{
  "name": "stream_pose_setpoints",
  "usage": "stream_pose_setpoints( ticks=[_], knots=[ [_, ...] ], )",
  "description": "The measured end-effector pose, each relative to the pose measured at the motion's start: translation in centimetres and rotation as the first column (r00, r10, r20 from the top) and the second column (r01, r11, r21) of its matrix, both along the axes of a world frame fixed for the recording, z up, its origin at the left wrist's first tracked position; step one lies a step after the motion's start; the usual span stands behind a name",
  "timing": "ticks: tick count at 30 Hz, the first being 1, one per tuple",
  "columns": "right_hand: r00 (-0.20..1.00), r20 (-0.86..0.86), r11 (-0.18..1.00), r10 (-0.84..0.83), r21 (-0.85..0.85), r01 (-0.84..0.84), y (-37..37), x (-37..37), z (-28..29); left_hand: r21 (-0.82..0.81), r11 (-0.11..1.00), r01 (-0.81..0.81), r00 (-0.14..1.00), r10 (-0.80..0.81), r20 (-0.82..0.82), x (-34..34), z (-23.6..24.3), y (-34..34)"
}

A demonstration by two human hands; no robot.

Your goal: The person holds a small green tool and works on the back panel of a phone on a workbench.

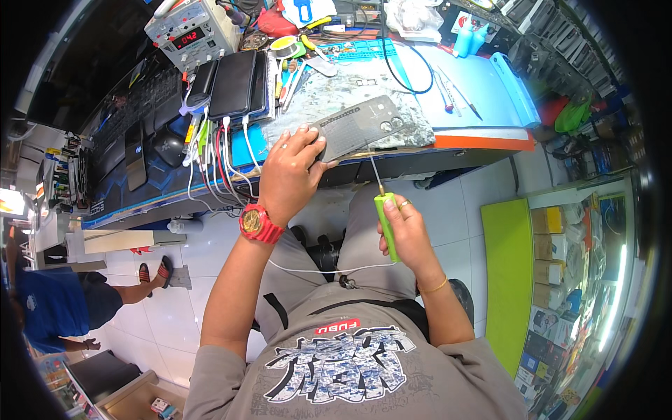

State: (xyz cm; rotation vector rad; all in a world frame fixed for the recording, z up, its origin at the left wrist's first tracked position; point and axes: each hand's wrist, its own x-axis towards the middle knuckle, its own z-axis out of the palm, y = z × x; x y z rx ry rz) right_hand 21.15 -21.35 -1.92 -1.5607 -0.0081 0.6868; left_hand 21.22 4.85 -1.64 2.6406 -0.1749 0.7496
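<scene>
My left hand (294,164), with a red watch at its wrist, holds the left end of a grey phone back cover (357,127) against the bench edge. Its fingers lie over the top and its thumb is at the near edge. Round camera openings show at the cover's right end. In my right hand (408,234) is a soldering iron (387,220) with a green handle and thin metal shaft, closed in the fingers. The shaft points up, and its tip is at the cover's near edge; whether it touches cannot be made out. A white cord (329,270) runs to the handle.
A stained work mat (336,87) lies under the cover. Dark phones (238,84) with charging cables stand to the left, beside a power supply (192,35). Tweezers (458,91) and blue bottles (470,38) are at right. Another person (63,301) is at far left.
</scene>
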Motion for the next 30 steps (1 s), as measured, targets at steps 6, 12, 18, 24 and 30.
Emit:
stream_pose_setpoints(
  ticks=[6,12,18,24,30],
  knots=[
    [0.999,0.004,0.999,0.046,0.009,-0.046,0.1,-0.3,-1.0,0.010,1.000,0.026,1.000,-0.026,-0.005,-0.1,0.4,0.1],
    [0.996,0.073,0.998,-0.053,0.038,0.051,-2.2,0.1,-0.9,0.170,0.985,0.038,0.992,-0.016,-0.127,-0.7,1.5,0.5],
    [0.991,0.087,0.994,-0.103,0.034,0.100,-2.8,-1.3,-1.1,0.203,0.977,0.067,0.998,-0.064,-0.022,1.7,2.2,-4.9],
    [0.987,0.111,0.993,-0.118,0.044,0.113,-4.1,-1.5,-0.6,0.195,0.980,0.040,0.998,-0.031,-0.047,2.7,0.2,-4.1],
    [0.993,0.003,0.987,-0.114,0.111,0.113,-5.2,-1.1,-0.1,0.181,0.966,0.183,0.981,-0.169,-0.091,1.0,1.0,-0.6]
  ],
)
